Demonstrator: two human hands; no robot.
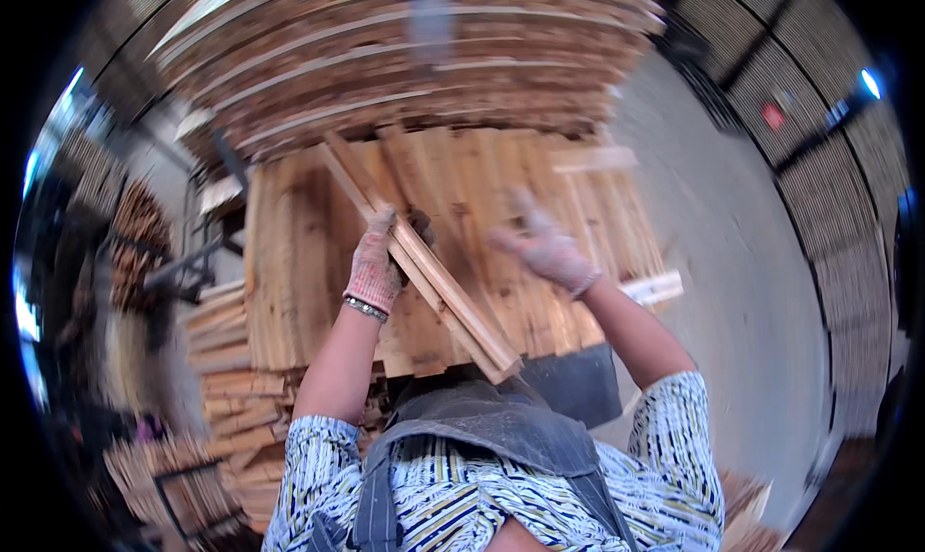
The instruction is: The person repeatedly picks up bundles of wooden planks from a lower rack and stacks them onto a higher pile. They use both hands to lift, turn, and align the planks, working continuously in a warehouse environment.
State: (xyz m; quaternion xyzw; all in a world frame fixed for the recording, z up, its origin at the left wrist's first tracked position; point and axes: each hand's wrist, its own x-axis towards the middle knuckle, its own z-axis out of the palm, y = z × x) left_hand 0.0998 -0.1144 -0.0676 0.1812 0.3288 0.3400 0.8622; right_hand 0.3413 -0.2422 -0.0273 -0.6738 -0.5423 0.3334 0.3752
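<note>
Two long pale wooden slats [438,277], stiff, light and likely splintery, are lying aslant over the stacked boards [289,263] while your gloved left hand [374,268] is gripping them near mid-length and your right hand [544,249] is hovering spread, empty.

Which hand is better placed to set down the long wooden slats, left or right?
Left, probably. The gloved left hand already grips the long pale wooden slats over the flat layer of wooden boards. The gloved right hand is blurred and apart from the slats.
</note>
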